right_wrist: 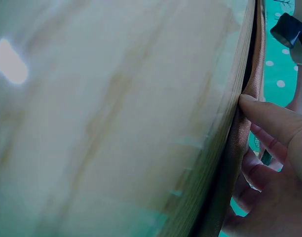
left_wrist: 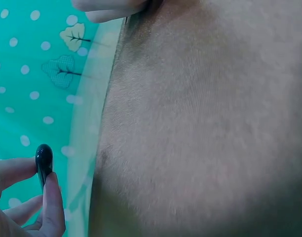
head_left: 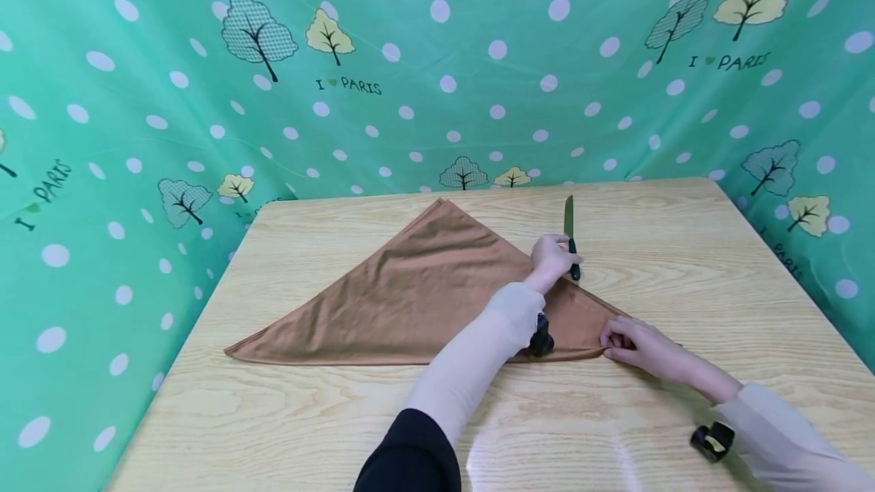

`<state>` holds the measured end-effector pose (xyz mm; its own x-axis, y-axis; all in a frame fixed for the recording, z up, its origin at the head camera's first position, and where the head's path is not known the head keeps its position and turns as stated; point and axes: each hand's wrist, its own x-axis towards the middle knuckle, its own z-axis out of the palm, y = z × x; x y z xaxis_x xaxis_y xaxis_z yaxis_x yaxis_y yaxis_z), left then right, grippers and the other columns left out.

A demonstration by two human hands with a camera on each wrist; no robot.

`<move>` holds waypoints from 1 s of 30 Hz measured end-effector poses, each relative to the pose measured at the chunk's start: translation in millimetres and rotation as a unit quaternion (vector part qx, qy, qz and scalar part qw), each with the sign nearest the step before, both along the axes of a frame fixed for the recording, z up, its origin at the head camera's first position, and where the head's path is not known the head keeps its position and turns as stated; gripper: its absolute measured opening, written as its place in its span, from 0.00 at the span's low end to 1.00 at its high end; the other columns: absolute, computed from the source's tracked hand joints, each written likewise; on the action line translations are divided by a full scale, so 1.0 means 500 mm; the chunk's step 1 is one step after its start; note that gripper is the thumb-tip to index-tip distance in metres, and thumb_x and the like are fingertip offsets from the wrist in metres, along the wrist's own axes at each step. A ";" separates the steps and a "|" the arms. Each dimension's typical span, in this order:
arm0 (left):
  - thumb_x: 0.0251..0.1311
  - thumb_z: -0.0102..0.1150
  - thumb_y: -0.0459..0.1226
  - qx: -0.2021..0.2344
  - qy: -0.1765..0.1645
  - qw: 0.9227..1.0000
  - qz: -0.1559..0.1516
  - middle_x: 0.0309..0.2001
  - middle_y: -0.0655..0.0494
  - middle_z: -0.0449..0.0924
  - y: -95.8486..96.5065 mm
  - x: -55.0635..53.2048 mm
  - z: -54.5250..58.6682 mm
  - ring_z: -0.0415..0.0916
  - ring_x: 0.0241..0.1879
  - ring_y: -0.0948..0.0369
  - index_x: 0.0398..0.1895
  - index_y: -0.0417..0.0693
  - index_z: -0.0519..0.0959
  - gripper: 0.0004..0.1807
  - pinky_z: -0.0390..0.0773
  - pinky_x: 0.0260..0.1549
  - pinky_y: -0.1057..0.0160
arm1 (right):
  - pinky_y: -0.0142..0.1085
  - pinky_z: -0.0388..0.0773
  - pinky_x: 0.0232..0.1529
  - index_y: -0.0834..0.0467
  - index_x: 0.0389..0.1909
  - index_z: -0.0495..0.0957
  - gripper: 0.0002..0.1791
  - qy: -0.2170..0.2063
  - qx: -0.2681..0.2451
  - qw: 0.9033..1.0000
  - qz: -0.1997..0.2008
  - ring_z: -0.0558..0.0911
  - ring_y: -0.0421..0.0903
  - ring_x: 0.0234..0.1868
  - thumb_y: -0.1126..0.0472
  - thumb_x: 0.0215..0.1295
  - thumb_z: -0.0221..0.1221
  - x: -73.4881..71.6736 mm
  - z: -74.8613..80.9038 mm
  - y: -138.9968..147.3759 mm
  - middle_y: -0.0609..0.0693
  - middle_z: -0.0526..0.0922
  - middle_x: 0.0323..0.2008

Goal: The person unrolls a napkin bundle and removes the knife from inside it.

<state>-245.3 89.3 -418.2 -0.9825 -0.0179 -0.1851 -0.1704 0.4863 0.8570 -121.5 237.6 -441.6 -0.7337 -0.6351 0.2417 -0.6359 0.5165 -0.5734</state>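
A brown cloth, folded into a layered triangle, lies on the table with its peak toward the back. Beyond its right slope is a knife with a dark handle and a greenish blade, tip pointing away. My left hand reaches across the cloth and pinches the knife by its handle; in the left wrist view, thumb and fingers hold the black handle. Near the cloth's right corner, my right hand pinches the front edge. The right wrist view shows the thumb pressed on the cloth edge, the fingers beneath partly hidden.
The pale wooden table carries the cloth. A green dotted curtain with tree prints hangs behind and along both sides. Black wrist cameras sit on both arms; the left forearm passes over the cloth.
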 end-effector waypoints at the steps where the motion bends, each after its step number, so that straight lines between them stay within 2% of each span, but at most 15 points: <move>1: 0.42 0.68 0.34 -0.006 -0.002 1.000 0.002 0.28 0.58 0.81 0.003 -0.001 -0.002 0.75 0.24 0.67 0.44 0.51 0.80 0.21 0.71 0.21 0.74 | 0.27 0.61 0.21 0.54 0.28 0.70 0.11 -0.001 0.001 1.000 0.000 0.63 0.30 0.24 0.70 0.50 0.61 0.000 0.000 0.000 0.37 0.65 0.22; 9: 0.41 0.69 0.35 -0.035 -0.007 0.999 0.007 0.32 0.59 0.82 0.017 -0.011 -0.014 0.77 0.31 0.66 0.44 0.51 0.80 0.21 0.73 0.25 0.73 | 0.28 0.61 0.21 0.53 0.27 0.70 0.10 -0.013 0.010 1.000 -0.003 0.63 0.30 0.24 0.69 0.51 0.60 -0.001 0.002 -0.001 0.37 0.65 0.22; 18: 0.42 0.68 0.36 -0.051 0.005 0.999 0.001 0.37 0.60 0.81 0.019 -0.011 -0.025 0.76 0.38 0.65 0.45 0.50 0.79 0.22 0.72 0.33 0.74 | 0.27 0.61 0.21 0.54 0.27 0.70 0.11 0.001 0.004 1.000 0.000 0.63 0.30 0.24 0.71 0.49 0.61 0.000 -0.001 -0.003 0.37 0.66 0.22; 23: 0.42 0.68 0.36 -0.057 0.015 0.998 -0.006 0.38 0.59 0.81 0.019 -0.010 -0.027 0.76 0.39 0.65 0.45 0.48 0.79 0.22 0.72 0.35 0.74 | 0.28 0.62 0.21 0.54 0.27 0.70 0.11 0.004 0.006 1.000 -0.004 0.63 0.30 0.24 0.71 0.49 0.61 0.001 -0.002 -0.003 0.37 0.66 0.22; 30: 0.42 0.68 0.36 -0.096 0.042 0.994 -0.017 0.37 0.59 0.81 0.020 -0.008 -0.027 0.76 0.38 0.65 0.45 0.47 0.79 0.21 0.71 0.36 0.75 | 0.27 0.61 0.22 0.53 0.27 0.70 0.11 0.004 0.008 1.000 -0.006 0.63 0.30 0.24 0.70 0.49 0.61 0.002 -0.002 -0.003 0.37 0.65 0.22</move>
<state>-249.1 99.2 -431.6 -0.9950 -0.0116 -0.0997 -0.0835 0.6460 0.7588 -120.4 236.1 -442.7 -0.7401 -0.6294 0.2369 -0.6332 0.5335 -0.5607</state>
